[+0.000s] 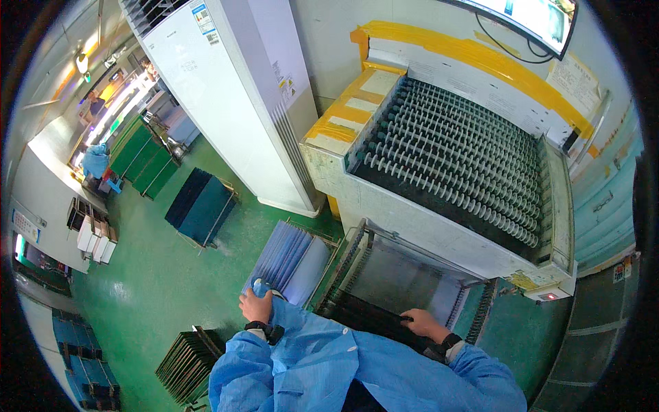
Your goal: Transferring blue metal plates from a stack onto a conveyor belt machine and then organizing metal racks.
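My left hand (255,306) is closed at the near left of a rack of bluish-white panels (285,257). A small pale blue piece shows by its fingers, and I cannot make out what it is. My right hand (424,325) has its fingers bent over the top edge of a dark panel (374,317). This panel stands at the near end of a metal rack (357,250) in front of the roller machine. My blue smock hides the panel's lower part. Dark bands circle both wrists.
The roller machine (439,213), edged with yellow tape, stands ahead. A tall white air conditioner (233,96) rises to its left. Racks of dark blue panels (199,206), green panels (141,158) and brownish panels (185,367) stand on the green floor. A screen (528,20) hangs above.
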The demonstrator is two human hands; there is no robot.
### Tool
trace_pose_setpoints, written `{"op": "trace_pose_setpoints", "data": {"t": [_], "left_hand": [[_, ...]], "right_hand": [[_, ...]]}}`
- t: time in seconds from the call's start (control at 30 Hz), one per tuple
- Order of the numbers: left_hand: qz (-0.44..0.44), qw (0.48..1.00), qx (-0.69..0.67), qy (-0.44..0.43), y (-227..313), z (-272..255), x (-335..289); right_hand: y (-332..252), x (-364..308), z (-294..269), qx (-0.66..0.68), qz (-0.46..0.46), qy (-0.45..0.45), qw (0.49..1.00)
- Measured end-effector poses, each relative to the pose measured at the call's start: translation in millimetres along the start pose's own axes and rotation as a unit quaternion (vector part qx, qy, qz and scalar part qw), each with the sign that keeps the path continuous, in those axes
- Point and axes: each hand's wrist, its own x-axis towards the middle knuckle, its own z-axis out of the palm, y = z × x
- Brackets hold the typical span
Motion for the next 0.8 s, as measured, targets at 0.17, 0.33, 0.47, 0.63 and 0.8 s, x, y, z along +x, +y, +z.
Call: {"op": "trace_pose_setpoints", "data": {"t": [0.17,0.33,0.47,0.63,0.8], "left_hand": [[0.0,1.0,0.002,0.006,-2,2,1],[-0.002,1.0,0.004,0.009,5,3,12],[0.0,1.0,0.003,0.007,6,2,11],[0.006,1.0,0.003,0.017,5,4,11],[0.005,1.0,-0.002,0.017,6,1,9]], "right_hand": [[0,1,-1,0.003,-0.003,-0.005,1.0],[-6,9,-9,0.009,0.001,-0.007,1.0],[5,11,-1,0.002,-0.012,0.016,1.0],[6,11,0,-0.007,-0.027,0.028,0.999],[-2,9,-6,-0.006,-0.034,0.027,0.999]]}}
